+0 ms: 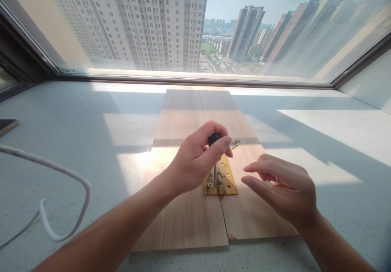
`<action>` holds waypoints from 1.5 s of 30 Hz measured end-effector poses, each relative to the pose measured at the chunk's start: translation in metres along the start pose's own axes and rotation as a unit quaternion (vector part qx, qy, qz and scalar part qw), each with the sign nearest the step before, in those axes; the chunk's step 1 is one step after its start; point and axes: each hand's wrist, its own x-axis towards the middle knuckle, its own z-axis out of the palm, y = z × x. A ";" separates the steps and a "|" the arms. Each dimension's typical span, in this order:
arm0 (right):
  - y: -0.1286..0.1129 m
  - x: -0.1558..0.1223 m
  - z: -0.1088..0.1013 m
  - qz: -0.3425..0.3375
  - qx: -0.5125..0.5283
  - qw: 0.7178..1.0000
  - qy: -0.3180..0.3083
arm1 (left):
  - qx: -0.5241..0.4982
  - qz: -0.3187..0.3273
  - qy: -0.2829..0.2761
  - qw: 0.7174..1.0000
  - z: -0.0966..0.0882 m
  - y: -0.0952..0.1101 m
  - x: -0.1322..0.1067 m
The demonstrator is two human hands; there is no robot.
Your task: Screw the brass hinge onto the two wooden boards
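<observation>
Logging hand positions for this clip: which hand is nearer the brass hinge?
Left. The left hand is right over the brass hinge, holding a screwdriver onto it; the right hand hovers apart to its right.

Big window (195,27) runs across the whole back, looking out on a bunch of pale high-rise towers (137,19), with darker ones off to the right. The speckled grey sill (61,113) has sun patches on it. A white cable (70,173) loops at the left, near a dark flat thing (6,126) that's too cut off by the edge to identify.
</observation>
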 end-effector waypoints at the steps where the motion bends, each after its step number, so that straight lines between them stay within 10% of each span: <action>1: 0.001 -0.001 -0.002 0.009 -0.004 1.000 0.007 | 0.016 0.009 -0.007 1.000 0.000 -0.001 -0.002; 17: -0.001 -0.006 -0.005 0.054 0.013 0.998 -0.026 | 0.180 0.180 -0.056 0.965 -0.003 -0.008 -0.009; 45: -0.005 -0.004 -0.004 0.051 0.007 0.998 -0.029 | 0.239 0.247 -0.076 0.936 -0.001 -0.007 -0.008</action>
